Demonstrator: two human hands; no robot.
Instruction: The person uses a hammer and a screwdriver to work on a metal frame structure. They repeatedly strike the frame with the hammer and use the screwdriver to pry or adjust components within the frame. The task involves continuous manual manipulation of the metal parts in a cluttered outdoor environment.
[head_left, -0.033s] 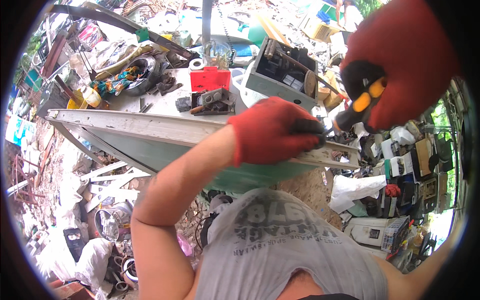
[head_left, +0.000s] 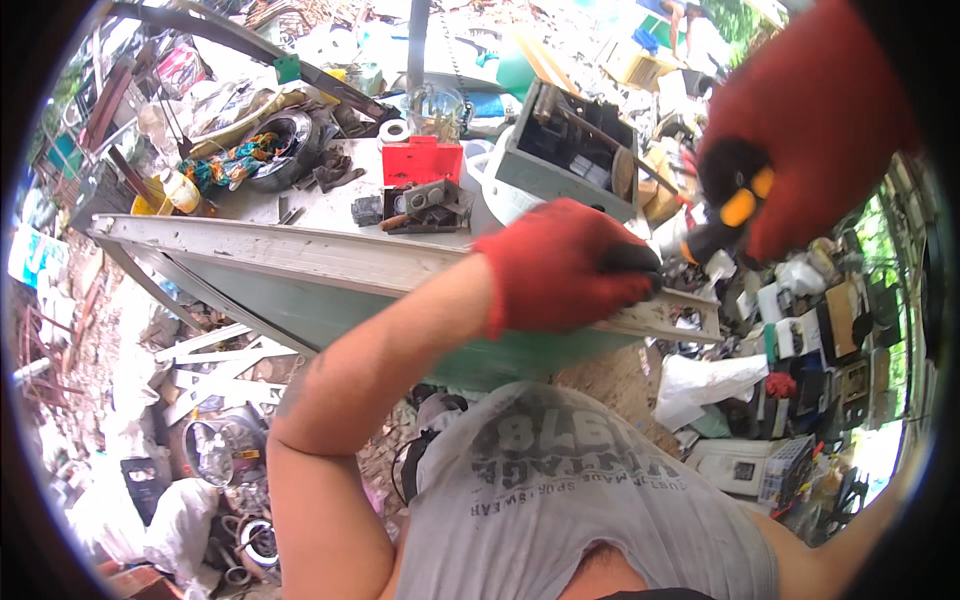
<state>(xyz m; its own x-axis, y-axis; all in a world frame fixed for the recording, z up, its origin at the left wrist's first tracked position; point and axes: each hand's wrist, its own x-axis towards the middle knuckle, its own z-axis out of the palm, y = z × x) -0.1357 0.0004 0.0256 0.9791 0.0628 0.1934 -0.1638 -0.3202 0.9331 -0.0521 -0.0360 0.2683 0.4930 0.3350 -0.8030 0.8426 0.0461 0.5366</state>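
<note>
My right hand point(head_left: 815, 150), in a red glove with a dark palm, is wrapped round the black and orange handle of a screwdriver point(head_left: 738, 208). The screwdriver points down and left, toward the fingers of my left hand point(head_left: 570, 268). That hand wears a matching glove; its fingers are pressed together over the right part of a dirty white metal frame point(head_left: 290, 258). What they pinch is hidden by the glove. The long frame lies across in front of me, with a greenish glass-like panel point(head_left: 480, 360) below it.
Behind the frame stand an open red case point(head_left: 422, 162) with tools, a grey metal box point(head_left: 560, 165) with dark parts, and a glass jar point(head_left: 435, 110). A tyre-like ring point(head_left: 285, 150) lies at left. Scrap covers the ground, with a white sack point(head_left: 705, 385) at right.
My left hand has slid slightly to the right along the frame. My right hand has shifted a little to the right with the screwdriver, and the view has moved slightly.
</note>
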